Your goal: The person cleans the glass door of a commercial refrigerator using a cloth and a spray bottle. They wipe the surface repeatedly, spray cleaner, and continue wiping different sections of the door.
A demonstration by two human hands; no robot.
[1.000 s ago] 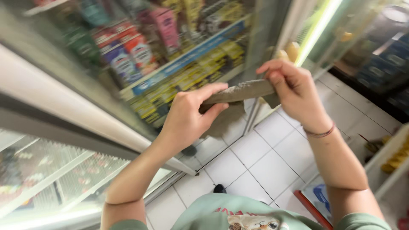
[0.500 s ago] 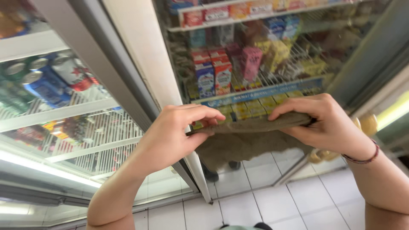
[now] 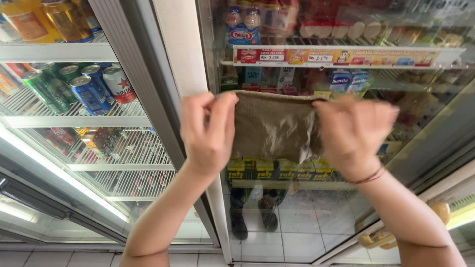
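Left hand [image 3: 208, 133]: grip pinches the left edge of the brown cloth [image 3: 272, 126].
Right hand [image 3: 354, 133]: grip on the cloth's right edge.
Cloth: spread flat against the glass fridge door [image 3: 307, 217].
Left of grip: drink cans [image 3: 74, 86] on a shelf.

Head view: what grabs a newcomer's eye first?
Dead centre, a grey-brown cloth is stretched between the left hand and the right hand, each pinching a top corner, against the glass door of a drinks cooler. To the left, behind another door, a shelf of drink cans lying on their sides stands out in green, blue and red. Low in the glass, the person's legs and shoes are reflected.
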